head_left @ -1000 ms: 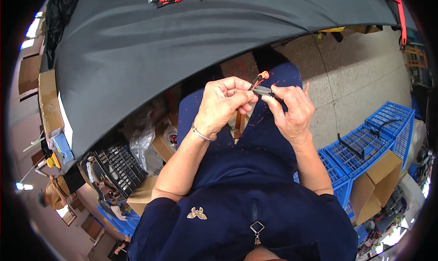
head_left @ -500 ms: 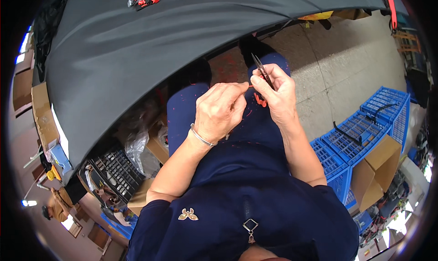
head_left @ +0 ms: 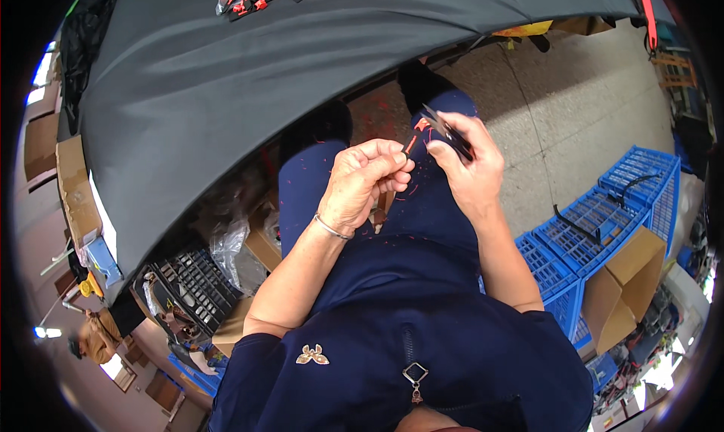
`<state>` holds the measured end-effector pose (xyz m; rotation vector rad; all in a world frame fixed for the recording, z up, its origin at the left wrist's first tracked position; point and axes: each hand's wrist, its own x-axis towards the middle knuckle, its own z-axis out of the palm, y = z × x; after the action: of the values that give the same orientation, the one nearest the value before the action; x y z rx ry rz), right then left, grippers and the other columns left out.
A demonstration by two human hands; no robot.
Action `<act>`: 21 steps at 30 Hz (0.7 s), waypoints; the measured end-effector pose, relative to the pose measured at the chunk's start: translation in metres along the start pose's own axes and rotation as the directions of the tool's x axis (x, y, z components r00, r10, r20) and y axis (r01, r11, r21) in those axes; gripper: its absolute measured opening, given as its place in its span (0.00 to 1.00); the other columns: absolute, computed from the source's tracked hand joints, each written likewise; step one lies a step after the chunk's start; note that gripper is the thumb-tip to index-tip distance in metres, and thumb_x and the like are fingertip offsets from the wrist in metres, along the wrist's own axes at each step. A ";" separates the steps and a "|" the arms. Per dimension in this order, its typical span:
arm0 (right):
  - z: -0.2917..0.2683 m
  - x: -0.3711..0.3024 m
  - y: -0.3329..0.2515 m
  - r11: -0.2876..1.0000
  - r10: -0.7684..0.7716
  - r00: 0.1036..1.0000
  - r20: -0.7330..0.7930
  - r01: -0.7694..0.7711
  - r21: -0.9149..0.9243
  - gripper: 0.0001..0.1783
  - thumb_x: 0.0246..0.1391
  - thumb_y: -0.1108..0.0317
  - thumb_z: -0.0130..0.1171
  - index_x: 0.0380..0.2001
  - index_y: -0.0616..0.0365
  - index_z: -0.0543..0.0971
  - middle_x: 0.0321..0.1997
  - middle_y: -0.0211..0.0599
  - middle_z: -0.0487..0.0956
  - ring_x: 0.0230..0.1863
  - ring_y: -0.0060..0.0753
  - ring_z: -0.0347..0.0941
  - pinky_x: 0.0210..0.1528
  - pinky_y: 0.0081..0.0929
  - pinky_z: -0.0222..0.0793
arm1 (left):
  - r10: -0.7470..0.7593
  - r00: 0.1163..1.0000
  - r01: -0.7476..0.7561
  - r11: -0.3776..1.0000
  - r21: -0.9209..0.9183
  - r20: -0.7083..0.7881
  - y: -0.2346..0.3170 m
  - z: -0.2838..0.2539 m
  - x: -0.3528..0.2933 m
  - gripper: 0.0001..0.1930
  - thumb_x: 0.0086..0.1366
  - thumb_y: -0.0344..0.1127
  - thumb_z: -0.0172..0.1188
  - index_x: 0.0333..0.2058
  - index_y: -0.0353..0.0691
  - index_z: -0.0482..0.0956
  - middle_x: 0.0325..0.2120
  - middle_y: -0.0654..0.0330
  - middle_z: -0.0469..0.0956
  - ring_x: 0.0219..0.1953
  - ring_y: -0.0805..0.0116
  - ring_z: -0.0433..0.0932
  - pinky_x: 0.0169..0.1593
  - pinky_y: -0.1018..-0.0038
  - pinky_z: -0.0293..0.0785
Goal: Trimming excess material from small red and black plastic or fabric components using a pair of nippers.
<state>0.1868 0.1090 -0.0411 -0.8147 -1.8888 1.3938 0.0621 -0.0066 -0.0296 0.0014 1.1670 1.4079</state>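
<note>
Forearms angled inward and elbows spread, a person worked with both hands close together above navy trousers (head_left: 445, 198), short of a black-covered table (head_left: 226, 92). The left hand (head_left: 357, 183), knuckles up, pinched a small black-and-red piece (head_left: 410, 145) between thumb and forefinger, its other fingers curled. The right hand (head_left: 477, 164) was partly closed around dark scissors (head_left: 455, 140), blades pointing up and left beside the piece's red end; whether they touched could not be told.
</note>
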 end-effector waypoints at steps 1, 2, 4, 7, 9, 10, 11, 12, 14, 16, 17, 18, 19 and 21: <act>-0.004 -0.006 -0.003 0.997 -0.018 1.000 -0.014 0.017 -0.074 0.14 0.44 0.73 0.63 0.36 0.63 0.76 0.29 0.36 0.76 0.29 0.23 0.72 0.32 0.19 0.67 | 0.014 0.999 -0.015 0.999 -0.044 -0.031 -0.001 0.001 0.000 0.05 0.58 0.27 0.55 0.33 0.35 0.75 0.27 0.59 0.78 0.25 0.77 0.76 0.32 0.81 0.74; -0.006 -0.011 -0.006 0.989 -0.037 0.999 -0.027 0.032 -0.147 0.14 0.44 0.72 0.64 0.36 0.64 0.76 0.27 0.37 0.76 0.27 0.26 0.72 0.30 0.21 0.68 | 0.015 0.999 -0.016 0.999 -0.044 -0.034 -0.001 0.002 0.000 0.05 0.58 0.27 0.55 0.33 0.35 0.75 0.27 0.59 0.78 0.25 0.77 0.76 0.32 0.81 0.74; -0.006 -0.017 -0.006 0.949 -0.175 0.985 -0.010 0.165 -0.270 0.13 0.40 0.70 0.66 0.32 0.61 0.77 0.21 0.35 0.75 0.23 0.31 0.71 0.26 0.24 0.66 | 0.058 0.998 -0.060 0.995 -0.085 -0.033 -0.002 0.004 0.000 0.05 0.59 0.28 0.56 0.33 0.34 0.76 0.26 0.58 0.78 0.24 0.77 0.75 0.31 0.82 0.75; -0.004 -0.019 -0.004 0.891 -0.257 0.966 0.016 0.243 -0.383 0.13 0.39 0.70 0.67 0.30 0.59 0.77 0.21 0.33 0.75 0.22 0.31 0.71 0.24 0.25 0.65 | 0.098 0.995 -0.098 0.992 -0.084 -0.013 -0.002 0.006 -0.001 0.05 0.58 0.28 0.56 0.33 0.34 0.76 0.26 0.58 0.78 0.24 0.77 0.75 0.31 0.82 0.74; -0.003 -0.019 0.000 0.850 -0.321 0.947 0.032 0.303 -0.431 0.12 0.38 0.70 0.67 0.29 0.58 0.77 0.21 0.32 0.75 0.22 0.31 0.70 0.23 0.25 0.64 | 0.104 0.994 -0.106 0.992 -0.073 -0.031 -0.005 0.005 -0.001 0.05 0.58 0.28 0.56 0.33 0.33 0.76 0.26 0.58 0.78 0.24 0.78 0.75 0.30 0.82 0.74; -0.003 -0.018 -0.001 0.851 -0.321 0.947 0.033 0.303 -0.429 0.12 0.38 0.70 0.67 0.29 0.58 0.77 0.21 0.32 0.75 0.22 0.31 0.70 0.23 0.25 0.64 | 0.115 0.992 -0.118 0.991 -0.060 -0.048 -0.006 0.004 0.000 0.05 0.58 0.28 0.56 0.33 0.33 0.76 0.26 0.58 0.78 0.24 0.78 0.75 0.30 0.82 0.74; -0.003 -0.018 -0.002 0.875 -0.285 0.958 0.020 0.268 -0.402 0.12 0.38 0.70 0.67 0.28 0.58 0.77 0.21 0.33 0.75 0.22 0.32 0.70 0.23 0.25 0.64 | 0.115 0.992 -0.118 0.991 -0.060 -0.051 -0.005 0.004 0.000 0.05 0.58 0.28 0.56 0.33 0.33 0.76 0.26 0.58 0.78 0.24 0.78 0.75 0.30 0.82 0.74; -0.003 -0.017 -0.003 0.898 -0.248 0.969 0.008 0.233 -0.374 0.11 0.38 0.70 0.67 0.28 0.58 0.77 0.21 0.33 0.75 0.21 0.32 0.70 0.23 0.25 0.64 | 0.109 0.992 -0.113 0.991 -0.073 -0.057 -0.004 0.004 -0.001 0.05 0.58 0.27 0.56 0.33 0.33 0.76 0.26 0.58 0.78 0.23 0.78 0.75 0.30 0.82 0.74; -0.004 -0.018 -0.006 0.904 -0.233 0.972 0.018 0.224 -0.364 0.11 0.38 0.70 0.67 0.27 0.59 0.77 0.21 0.33 0.75 0.21 0.32 0.70 0.23 0.25 0.64 | 0.103 0.992 -0.109 0.990 -0.086 -0.065 -0.003 0.005 -0.002 0.05 0.58 0.27 0.56 0.33 0.33 0.76 0.26 0.58 0.78 0.23 0.78 0.75 0.30 0.82 0.73; -0.004 -0.018 -0.006 0.910 -0.219 0.975 0.029 0.215 -0.355 0.10 0.38 0.70 0.67 0.26 0.59 0.77 0.21 0.33 0.75 0.21 0.32 0.70 0.23 0.25 0.64 | 0.112 0.993 -0.116 0.988 -0.098 -0.047 -0.003 0.006 -0.001 0.05 0.58 0.27 0.56 0.33 0.33 0.76 0.26 0.58 0.78 0.23 0.78 0.74 0.29 0.82 0.73; -0.003 -0.017 -0.004 0.898 -0.231 0.973 0.025 0.223 -0.379 0.10 0.38 0.70 0.67 0.26 0.60 0.77 0.21 0.34 0.75 0.21 0.31 0.70 0.23 0.25 0.64 | 0.112 0.993 -0.116 0.988 -0.099 -0.048 -0.004 0.005 -0.001 0.05 0.58 0.27 0.56 0.33 0.33 0.76 0.26 0.58 0.78 0.23 0.78 0.74 0.29 0.82 0.73; -0.003 -0.017 -0.002 0.885 -0.243 0.970 0.021 0.231 -0.404 0.11 0.38 0.70 0.67 0.26 0.60 0.77 0.21 0.34 0.75 0.21 0.31 0.70 0.23 0.25 0.64 | 0.106 0.993 -0.112 0.986 -0.122 -0.053 -0.006 0.004 0.000 0.05 0.58 0.27 0.56 0.33 0.32 0.75 0.26 0.58 0.78 0.23 0.78 0.74 0.29 0.82 0.73; -0.002 -0.017 -0.003 0.885 -0.243 0.970 0.022 0.231 -0.404 0.11 0.38 0.70 0.67 0.26 0.60 0.77 0.21 0.34 0.75 0.21 0.31 0.70 0.23 0.25 0.64 | 0.100 0.993 -0.107 0.984 -0.143 -0.058 -0.007 0.003 0.001 0.05 0.57 0.26 0.56 0.33 0.32 0.75 0.26 0.58 0.78 0.23 0.78 0.74 0.29 0.82 0.73; -0.002 -0.017 -0.006 0.942 -0.165 0.986 -0.027 0.150 -0.299 0.11 0.38 0.69 0.67 0.25 0.60 0.77 0.21 0.34 0.75 0.21 0.31 0.71 0.23 0.25 0.65 | 0.097 0.994 -0.103 0.983 -0.155 -0.048 -0.006 0.002 0.002 0.05 0.57 0.26 0.56 0.33 0.32 0.75 0.26 0.58 0.78 0.22 0.78 0.74 0.29 0.82 0.73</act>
<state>0.1979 0.0947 -0.0378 -0.8105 -2.1025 0.9968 0.0672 -0.0054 -0.0329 -0.0809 1.0988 1.5925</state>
